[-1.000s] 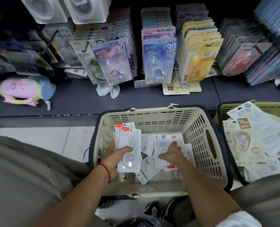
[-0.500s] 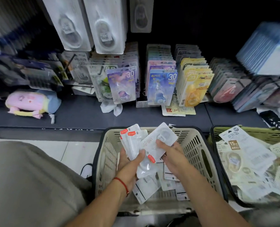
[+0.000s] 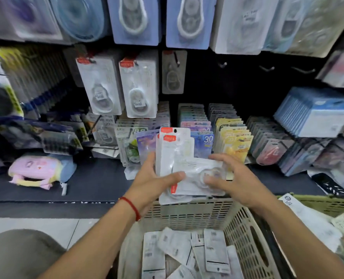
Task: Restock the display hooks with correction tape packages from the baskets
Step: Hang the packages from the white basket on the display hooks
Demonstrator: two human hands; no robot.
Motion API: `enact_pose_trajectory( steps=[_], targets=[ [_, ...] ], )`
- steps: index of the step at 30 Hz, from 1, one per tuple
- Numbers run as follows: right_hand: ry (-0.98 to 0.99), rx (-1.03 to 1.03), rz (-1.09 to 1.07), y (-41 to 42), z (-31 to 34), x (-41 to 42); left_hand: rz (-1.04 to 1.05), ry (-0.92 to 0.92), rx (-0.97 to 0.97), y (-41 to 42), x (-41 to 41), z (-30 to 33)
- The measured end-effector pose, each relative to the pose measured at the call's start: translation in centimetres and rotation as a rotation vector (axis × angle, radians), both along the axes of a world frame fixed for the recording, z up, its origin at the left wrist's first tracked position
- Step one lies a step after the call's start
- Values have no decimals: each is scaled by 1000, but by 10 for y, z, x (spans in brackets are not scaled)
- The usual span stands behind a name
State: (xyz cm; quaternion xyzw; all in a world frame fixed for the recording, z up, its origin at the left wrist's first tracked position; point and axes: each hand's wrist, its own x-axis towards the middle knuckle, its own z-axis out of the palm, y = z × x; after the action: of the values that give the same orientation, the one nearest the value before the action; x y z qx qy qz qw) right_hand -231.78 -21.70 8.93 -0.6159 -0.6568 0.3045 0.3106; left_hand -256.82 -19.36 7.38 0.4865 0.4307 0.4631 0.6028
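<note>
My left hand (image 3: pixel 153 180) grips a small stack of white correction tape packages (image 3: pixel 174 152) with red labels, held upright above the beige basket (image 3: pixel 189 214). My right hand (image 3: pixel 231 178) holds one more package (image 3: pixel 199 178) lying crosswise against the stack, fingers curled on its blister. More packages (image 3: pixel 187 252) lie face down in the basket. On the display, two rows of the same white packages (image 3: pixel 119 85) hang on hooks, with a single package (image 3: pixel 173 72) on the hook beside them. Several bare hooks (image 3: pixel 266 67) stick out further right.
A green basket (image 3: pixel 324 204) with other packages stands at the right. Coloured tape packages (image 3: pixel 233 137) stand in rows on the dark shelf (image 3: pixel 94 182). A pink and blue plush case (image 3: pixel 40 171) lies at the left. My knee (image 3: pixel 20 254) is at the lower left.
Both hands have risen out of the basket with the packages. The right hand picked one package up and laid it crosswise on the left hand's stack. My view has tilted up to the hooks.
</note>
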Motion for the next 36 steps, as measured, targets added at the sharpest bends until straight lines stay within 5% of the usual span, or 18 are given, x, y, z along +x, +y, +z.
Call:
enact_pose_trajectory(
  steps=[6,10,19,24,36],
  targets=[
    [20,34,-26,15,44,-10,-65,48,98,34,-14,63],
    [82,98,-102,17,48,-34,-36,-99,64,46,-26,83],
    [605,223,-224,56,64,-74,170,-280,113,60,-47,98],
    [562,308,-288,83,70,-93,388,-172,255,59,-56,96],
    [566,378,-356,103,60,-111,459,-239,298,54,-58,104]
  ],
)
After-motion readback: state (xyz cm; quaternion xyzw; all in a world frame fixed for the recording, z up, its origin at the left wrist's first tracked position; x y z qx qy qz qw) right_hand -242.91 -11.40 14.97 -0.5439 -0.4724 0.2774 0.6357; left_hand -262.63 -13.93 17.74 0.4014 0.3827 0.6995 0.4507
